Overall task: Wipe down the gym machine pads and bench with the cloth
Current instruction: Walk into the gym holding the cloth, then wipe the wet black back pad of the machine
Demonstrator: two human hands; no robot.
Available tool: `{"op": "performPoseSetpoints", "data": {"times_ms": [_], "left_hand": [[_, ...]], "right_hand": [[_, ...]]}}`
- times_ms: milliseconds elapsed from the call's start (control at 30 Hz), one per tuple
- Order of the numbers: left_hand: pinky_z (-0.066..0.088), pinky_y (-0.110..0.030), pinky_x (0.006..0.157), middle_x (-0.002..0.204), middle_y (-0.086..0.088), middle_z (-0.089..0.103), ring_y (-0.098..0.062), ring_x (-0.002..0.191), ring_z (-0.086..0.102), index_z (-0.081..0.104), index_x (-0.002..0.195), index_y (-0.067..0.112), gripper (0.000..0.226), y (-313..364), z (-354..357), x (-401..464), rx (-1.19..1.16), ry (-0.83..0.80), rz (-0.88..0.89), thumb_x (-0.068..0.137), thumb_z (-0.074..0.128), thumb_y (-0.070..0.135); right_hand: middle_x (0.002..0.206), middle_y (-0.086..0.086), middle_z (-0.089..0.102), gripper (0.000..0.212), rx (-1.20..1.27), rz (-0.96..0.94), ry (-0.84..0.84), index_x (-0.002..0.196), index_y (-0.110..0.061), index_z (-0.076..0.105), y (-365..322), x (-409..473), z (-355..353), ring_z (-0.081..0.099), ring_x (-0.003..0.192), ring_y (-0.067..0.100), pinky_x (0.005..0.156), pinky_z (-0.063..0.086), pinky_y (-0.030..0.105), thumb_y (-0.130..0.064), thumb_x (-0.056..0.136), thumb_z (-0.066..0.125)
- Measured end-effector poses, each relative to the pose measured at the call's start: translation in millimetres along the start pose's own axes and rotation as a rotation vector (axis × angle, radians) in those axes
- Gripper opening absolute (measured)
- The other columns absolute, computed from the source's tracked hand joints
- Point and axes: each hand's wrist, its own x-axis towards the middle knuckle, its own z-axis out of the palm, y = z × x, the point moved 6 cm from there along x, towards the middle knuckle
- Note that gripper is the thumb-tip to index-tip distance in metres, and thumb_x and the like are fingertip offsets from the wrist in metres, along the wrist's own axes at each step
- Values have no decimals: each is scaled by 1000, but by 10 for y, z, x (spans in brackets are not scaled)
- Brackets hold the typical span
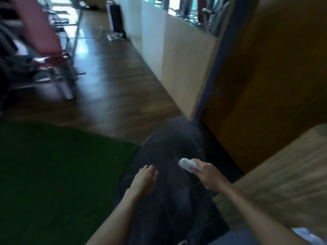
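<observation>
Trouble, as I judge it, would start with my grip; my right hand (pixel 206 171) holds the cloth (pixel 188 164) bunched into a small roll, fingers curled round one end, and most of the roll pokes out past my knuckles; if I loosen while walking it could slip out and land on the dark tiled floor (pixel 169 156) below, picking up grit that I would then smear onto the padding; a wad this tight also gives me only a small wiping face, so I would likely miss strips unless I shake it open first. My left hand (pixel 146 179) hangs in front of me holding nothing, fingers loosely bent and close together; it is free to steady me or spread the cloth.

The view is blurred, so I may be turning quickly; the wooden partition (pixel 187 71) sits close on my right and the edge of the green mat (pixel 58 170) lies to my left, either of which I could clip or trip on.

The cloth itself looks white to pale grey, soft and rolled; whether it is damp I cannot tell. The gym machine (pixel 53 71) with its red pad (pixel 38 25) stands well apart, up at the left across the wooden floor; nothing is being wiped yet.
</observation>
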Motion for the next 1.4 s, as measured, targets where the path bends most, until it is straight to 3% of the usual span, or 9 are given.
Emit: {"op": "performPoseSetpoints", "data": {"times_ms": [133,333,467,567,867,1033,1133,1267,1400], "left_hand": [[44,-41,97,120,-17,61,-35,116,56,57,115,7,33,-1461,-92,-1067,-62,-16,-297,102,40,32],[46,-37,95,124,-19,64,-36,118,59,58,116,4,33,-2997,-300,-2626,-277,117,-665,100,42,29],[49,-37,94,122,-17,66,-34,115,61,59,114,6,31,-3845,-360,-3633,-452,260,-919,99,44,29],[48,-37,94,125,-18,64,-35,116,60,58,116,5,33,-4339,-363,-4187,-593,332,-1067,100,45,31],[48,-34,96,127,-15,65,-30,117,61,61,120,6,33,-6043,-979,-5257,-898,544,-1323,100,48,29],[48,-35,96,123,-14,67,-31,116,61,62,117,8,32,-6986,-1458,-5799,-976,666,-1449,99,48,30],[48,-34,92,118,-13,69,-30,112,63,63,113,7,30,-7445,-1723,-6131,-1006,736,-1490,99,47,28],[48,-39,90,112,-13,66,-33,110,62,62,103,9,28,-8330,-1829,-6643,-1033,723,-1523,99,43,30],[40,-29,71,83,3,60,-20,84,59,49,72,22,29,-9241,-2051,-7329,-1066,709,-1539,98,43,32]], "right_hand": [[111,0,71,33,-47,-81,-225,127,-36,53,-1089,191,1328,68,98,22,89,55,48,-51,98,49],[112,11,70,33,-185,-340,-508,129,-25,53,-2984,45,2916,67,98,33,84,55,48,-42,101,48],[102,8,72,30,-259,-551,-660,122,-20,55,-4216,-246,3770,68,89,29,81,56,48,-41,102,48],[108,6,73,29,-315,-695,-767,123,-21,56,-4992,-409,4385,68,97,26,88,54,46,-40,103,47],[116,8,69,36,-612,-910,-954,124,-13,54,-7126,-355,6035,69,99,23,89,57,45,-41,106,41],[111,12,69,36,-670,-1014,-1020,124,-13,52,-8345,-432,6745,69,93,31,80,55,46,-41,106,40],[116,13,67,36,-690,-1044,-1048,127,-14,51,-8964,-540,7139,67,97,30,83,54,44,-40,106,39],[123,12,66,36,-739,-1101,-1070,129,-13,51,-9865,-722,7843,65,107,30,93,52,46,-39,106,40],[121,12,66,35,-747,-1102,-1066,127,-12,51,-10818,-946,8553,65,107,31,92,51,45,-38,105,42]]}}
